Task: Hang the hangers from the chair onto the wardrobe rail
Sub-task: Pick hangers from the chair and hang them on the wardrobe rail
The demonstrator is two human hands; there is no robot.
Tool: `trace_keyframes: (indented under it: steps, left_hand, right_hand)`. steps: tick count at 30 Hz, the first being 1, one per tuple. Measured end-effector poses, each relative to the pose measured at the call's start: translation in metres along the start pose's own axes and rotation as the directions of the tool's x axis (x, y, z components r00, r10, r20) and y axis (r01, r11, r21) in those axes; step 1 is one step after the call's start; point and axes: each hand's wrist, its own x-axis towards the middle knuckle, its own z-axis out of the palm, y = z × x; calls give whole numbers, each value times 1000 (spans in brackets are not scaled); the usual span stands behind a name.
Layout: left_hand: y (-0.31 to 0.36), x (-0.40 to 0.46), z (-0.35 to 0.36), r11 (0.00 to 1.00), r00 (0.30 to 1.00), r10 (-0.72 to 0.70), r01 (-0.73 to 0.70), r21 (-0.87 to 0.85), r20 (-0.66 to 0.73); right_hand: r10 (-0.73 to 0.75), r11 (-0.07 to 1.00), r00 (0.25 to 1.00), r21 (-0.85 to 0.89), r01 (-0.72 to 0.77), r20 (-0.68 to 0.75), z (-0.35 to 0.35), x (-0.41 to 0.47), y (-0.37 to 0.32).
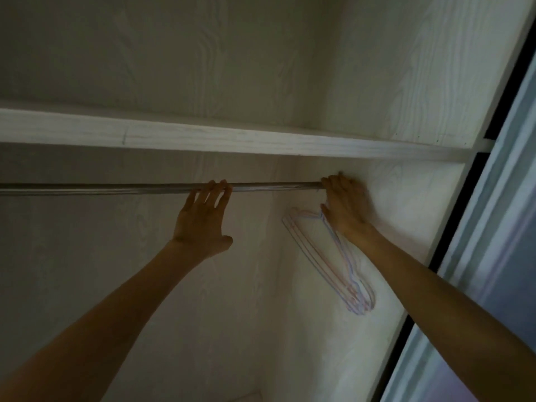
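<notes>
Up at the rail's (130,188) right end, by the wardrobe side panel, the right hand (346,203) grips a bunch of pale wire hangers (327,258), hooks hidden, bodies trailing down-right. Left hand (203,219), nearer mid-rail, rests straight fingers on the rail w/o clenching.

A metal wardrobe rail (116,188) ran across the wardrobe just under a white wood-grain shelf (203,137). A bunch of thin pale hangers (324,256) hung at the rail's right end, close against the white side panel (406,198), their lower ends tilted toward the front
</notes>
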Motion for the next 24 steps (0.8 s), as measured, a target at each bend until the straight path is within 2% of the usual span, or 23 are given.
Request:
trace_keyframes:
  steps: [3,5,6,9,13,17,20,24]
  left_hand:
    - [1,-9,-1,992,984,41,-61,-113,-173]
    - [10,-20,7,972,953,32,-100,-212,-302]
    - [18,-29,13,953,956,31,-116,-279,-291]
    - [46,-56,27,886,997,67,-77,-457,-38]
    - [89,-98,61,852,959,169,-25,-523,228]
    - [140,-149,85,813,877,306,-37,-582,371]
    - [183,-187,97,777,794,419,-63,-626,441]
    - [246,-232,112,724,644,574,-110,-681,505]
  right_hand:
    - [-116,979,990,157,128,-83,-11,-33,-18]
    - [-180,962,977,186,198,-113,-18,-66,-30]
    - [-191,958,978,202,204,-80,-23,-85,-36]
    - [-169,945,984,291,148,49,-26,-141,-47]
    - [-88,954,951,300,-5,296,-28,-237,-47]
    - [62,945,835,238,-226,547,-39,-347,-33]
    - [221,906,708,127,-403,671,-52,-425,-16]
    - [391,813,459,-65,-579,798,-69,-527,14]
